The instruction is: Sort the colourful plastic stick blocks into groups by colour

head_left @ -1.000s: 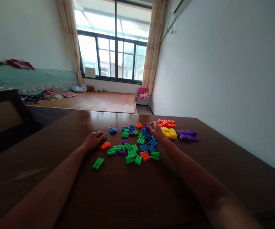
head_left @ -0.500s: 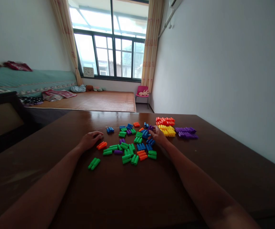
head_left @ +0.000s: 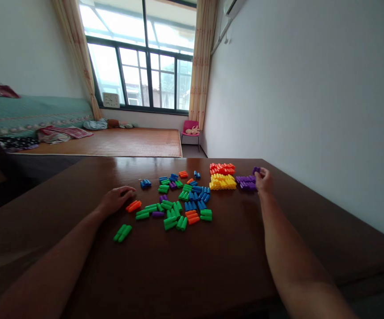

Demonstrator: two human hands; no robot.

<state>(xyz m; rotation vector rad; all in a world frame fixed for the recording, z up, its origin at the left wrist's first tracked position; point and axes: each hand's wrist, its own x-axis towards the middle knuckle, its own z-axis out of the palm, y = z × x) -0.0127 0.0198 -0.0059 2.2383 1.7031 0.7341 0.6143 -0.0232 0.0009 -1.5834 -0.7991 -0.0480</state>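
Note:
My right hand (head_left: 264, 180) pinches a small purple toy block (head_left: 256, 169) just above the right end of a purple block pile (head_left: 246, 182). Next to that pile lie yellow blocks (head_left: 223, 182), with red-orange blocks (head_left: 222, 168) behind them. At the left, my left hand (head_left: 117, 198) rests on the table with loosely bent fingers apart and nothing in them. Closest to it is an orange block (head_left: 133, 206). Between my hands spread mixed blocks made of joined tubes, among them green blocks (head_left: 174, 212), blue blocks (head_left: 198, 194) and a purple block (head_left: 158, 214).
The blocks lie on a dark brown table (head_left: 185, 266). A lone green block (head_left: 123, 233) is near my left forearm. Beyond the table stand a low bed (head_left: 139, 141) and a pink chair (head_left: 191, 126); a white wall (head_left: 295, 88) runs along the right.
My right hand has moved right, from the mixed blocks to the purple pile, carrying the purple block. My left hand stays on the table. The view has turned slightly right.

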